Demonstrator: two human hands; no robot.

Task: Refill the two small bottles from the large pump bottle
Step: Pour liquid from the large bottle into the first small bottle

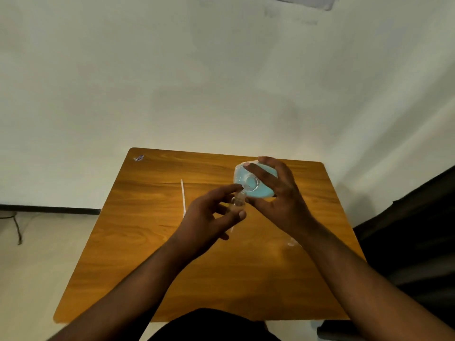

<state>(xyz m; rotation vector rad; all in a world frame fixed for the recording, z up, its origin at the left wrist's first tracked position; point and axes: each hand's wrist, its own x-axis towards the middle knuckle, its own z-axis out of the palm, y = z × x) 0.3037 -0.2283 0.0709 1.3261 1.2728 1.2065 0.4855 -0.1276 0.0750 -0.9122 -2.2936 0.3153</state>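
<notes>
Above the table (pixel 147 242), the right hand (pixel 280 193) grips the large bottle (pixel 256 183), tipped mouth-down toward the small bottle (pixel 238 201), which the left hand (pixel 209 217) pinches upright just below-left of it.

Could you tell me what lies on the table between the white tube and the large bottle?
In the head view, the left hand sits there, pinching a small clear bottle at the large bottle's mouth; the white tube lies left.
</notes>
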